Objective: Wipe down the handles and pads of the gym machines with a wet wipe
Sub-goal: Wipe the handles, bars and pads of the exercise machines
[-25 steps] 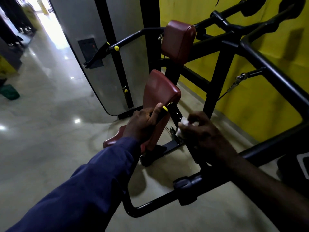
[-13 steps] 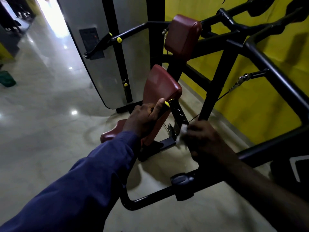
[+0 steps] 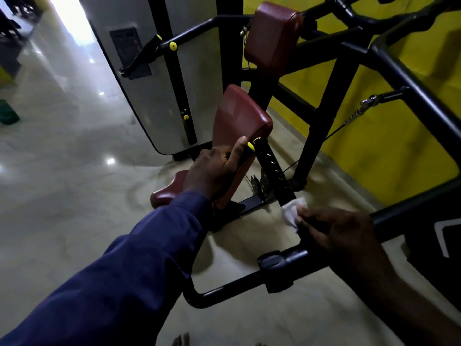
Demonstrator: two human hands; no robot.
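At the centre of the frame the left hand, in a dark blue sleeve, is curled tight around the black handle with a yellow tip, thumb pointing up, just in front of the lower maroon pad. At the lower right the right hand, blurred, pinches the white wet wipe against the black ridged bar that slants down from the handle, the wipe touching the bar's lower end. A 2nd maroon pad sits at the top centre on the black frame, with a yellow wall on the right and a glossy pale floor on the left.
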